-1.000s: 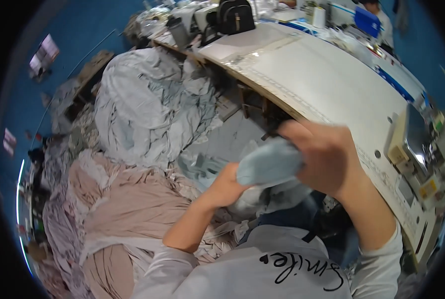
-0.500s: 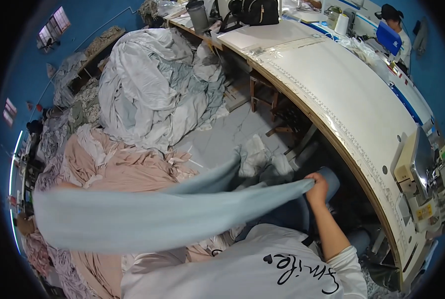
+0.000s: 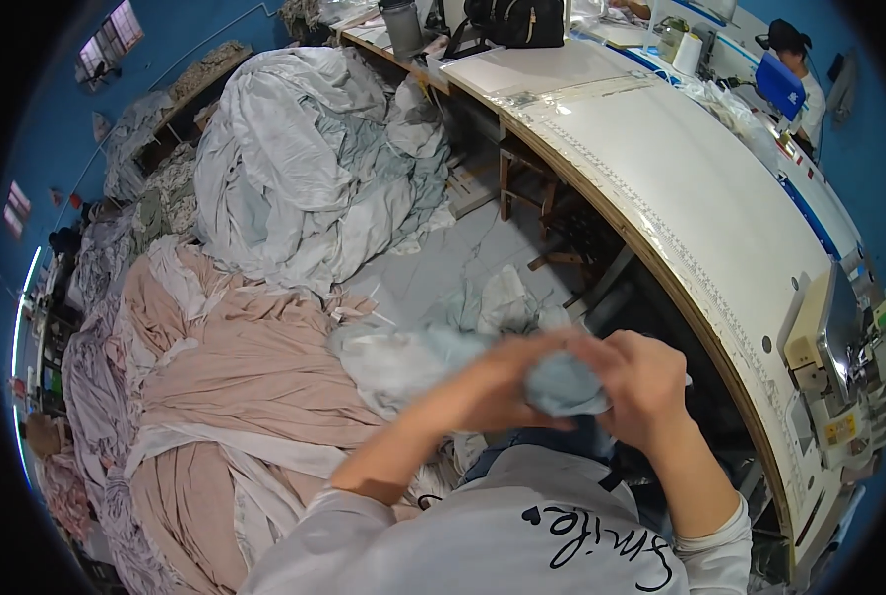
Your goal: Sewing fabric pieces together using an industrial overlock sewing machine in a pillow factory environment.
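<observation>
A pale blue-grey cloth [image 3: 565,387] is bunched between my two hands, in front of my body. My right hand [image 3: 649,382] is closed on its right side. Around the left side of the bunch is my left hand [image 3: 507,375], blurred by motion, with its fingers curled against the fabric. More light fabric [image 3: 393,367] trails off to the left, behind my left forearm. Pink cloth [image 3: 254,347] lies in a wide heap to the left of my hands.
A large pile of pale grey-blue fabric [image 3: 284,169] stands beyond the pink heap. A long white table [image 3: 661,169] curves along the right, with a sewing machine [image 3: 830,327] on it. A wooden stool [image 3: 522,183] is under the table. Another person [image 3: 805,84] sits at the far right.
My left hand has come from the far left to beside my right hand. The cloth, stretched out wide before, is now gathered into a bunch between them.
</observation>
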Demonstrator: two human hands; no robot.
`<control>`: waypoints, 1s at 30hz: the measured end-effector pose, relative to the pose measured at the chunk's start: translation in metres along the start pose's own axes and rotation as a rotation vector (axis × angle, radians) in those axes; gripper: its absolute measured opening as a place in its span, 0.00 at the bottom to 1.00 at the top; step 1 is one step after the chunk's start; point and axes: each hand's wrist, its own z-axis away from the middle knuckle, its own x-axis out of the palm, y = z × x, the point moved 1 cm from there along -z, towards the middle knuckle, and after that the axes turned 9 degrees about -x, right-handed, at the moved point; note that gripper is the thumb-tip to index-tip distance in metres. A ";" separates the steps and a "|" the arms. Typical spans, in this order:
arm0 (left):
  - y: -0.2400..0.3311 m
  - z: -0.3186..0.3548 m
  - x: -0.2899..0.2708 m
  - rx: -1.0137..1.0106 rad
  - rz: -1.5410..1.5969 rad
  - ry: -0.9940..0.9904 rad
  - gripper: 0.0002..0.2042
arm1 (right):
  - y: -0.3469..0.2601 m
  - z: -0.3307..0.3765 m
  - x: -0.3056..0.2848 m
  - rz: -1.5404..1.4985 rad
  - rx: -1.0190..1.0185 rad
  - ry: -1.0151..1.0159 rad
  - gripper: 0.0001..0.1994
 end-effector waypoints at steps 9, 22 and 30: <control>-0.012 -0.001 -0.013 -0.172 0.014 -0.112 0.16 | 0.052 0.076 0.005 -0.165 0.511 0.144 0.14; -0.002 -0.010 0.029 0.014 0.112 0.083 0.12 | -0.002 0.016 0.006 -0.386 0.273 0.308 0.14; 0.017 -0.004 0.017 -0.041 0.604 -0.019 0.09 | 0.033 0.136 0.142 -0.497 0.431 -0.009 0.11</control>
